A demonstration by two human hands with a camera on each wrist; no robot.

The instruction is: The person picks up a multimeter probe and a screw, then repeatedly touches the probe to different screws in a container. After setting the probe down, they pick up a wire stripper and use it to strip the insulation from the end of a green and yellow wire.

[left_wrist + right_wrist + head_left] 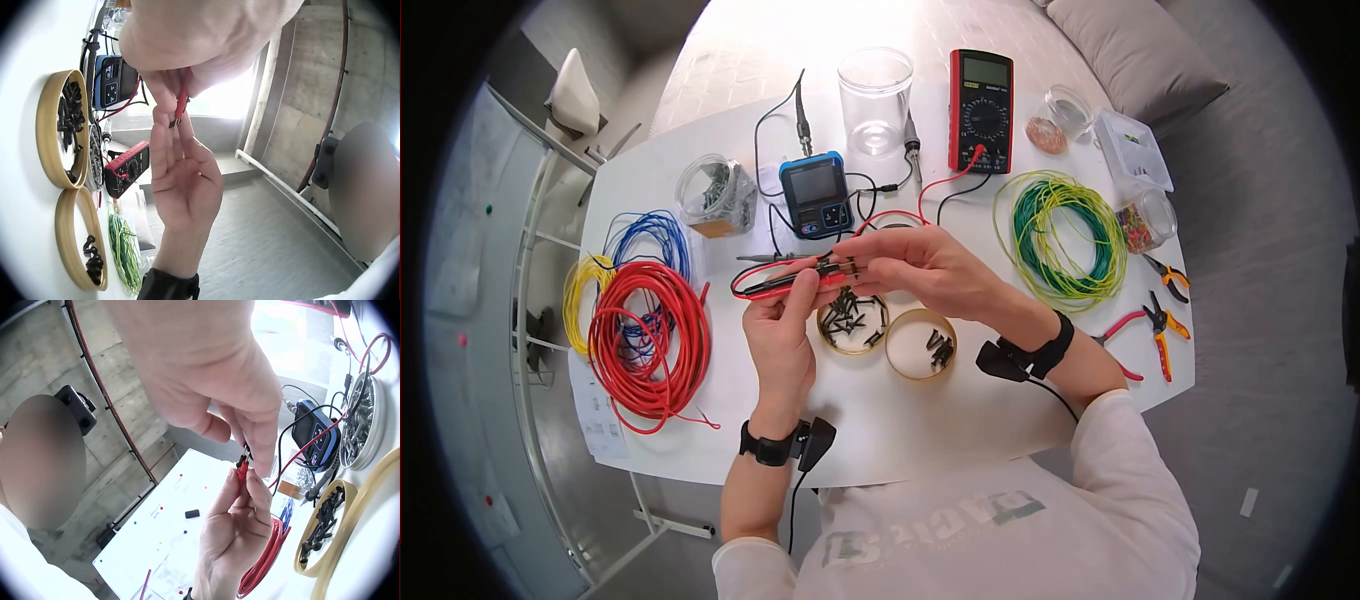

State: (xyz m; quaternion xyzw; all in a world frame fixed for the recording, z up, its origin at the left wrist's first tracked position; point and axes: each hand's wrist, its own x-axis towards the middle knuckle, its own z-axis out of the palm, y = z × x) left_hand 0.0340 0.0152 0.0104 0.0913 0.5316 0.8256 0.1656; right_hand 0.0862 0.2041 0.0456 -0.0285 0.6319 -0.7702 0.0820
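My left hand (784, 335) holds a red test probe (242, 472) and a black test probe (775, 284) together between thumb and fingers, their tips pointing toward the right hand. Beside those tips is my right hand (945, 275), palm turned inward and fingers mostly straight. In the left wrist view its fingertips meet the end of the red probe (182, 105). The leads run back to a red multimeter (982, 112). Below the hands stand two round yellow-rimmed dishes, one with many black screws (850, 318), the other with several more (940, 350).
A blue handheld tester (815, 195) and a clear jar (875, 105) stand behind the hands. Coils of red wire (650, 350) and blue wire (650, 240) lie left, green wire (1060, 240) right. Wire strippers (1160, 335) and pliers sit at the right edge.
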